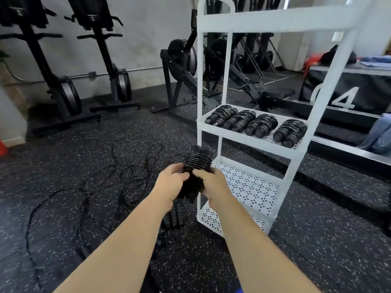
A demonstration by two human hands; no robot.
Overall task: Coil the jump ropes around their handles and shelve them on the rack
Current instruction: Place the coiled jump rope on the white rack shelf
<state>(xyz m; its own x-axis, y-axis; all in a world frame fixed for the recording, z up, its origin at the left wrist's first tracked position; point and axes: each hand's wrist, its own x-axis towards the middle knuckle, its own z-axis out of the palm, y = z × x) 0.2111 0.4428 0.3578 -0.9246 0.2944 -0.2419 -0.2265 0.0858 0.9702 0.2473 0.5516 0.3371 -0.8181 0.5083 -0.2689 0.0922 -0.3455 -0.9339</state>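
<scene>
Between the curled fingers [182,176] of both hands sat a coiled jump rope [197,162], cord wound round its paired handles; the left hand [172,183] gripped one side, the right hand [212,186] the other. Just beyond the fingertips, to their right, stood the white rack [212,81], four coiled ropes [257,123] lying side by side on its middle shelf [243,138]. Left of the fingers, loose ropes [127,176] sprawled tangled on the floor [317,240].

The white rack [342,66] stands on the speckled black floor [63,166]. Its perforated shelf [243,138] midway up carries coiled jump ropes [261,125] (four bundles) side by side. On the floor just beside the rack lie loose ropes [118,176] in a tangle, and a pair of black handles [174,215].
</scene>
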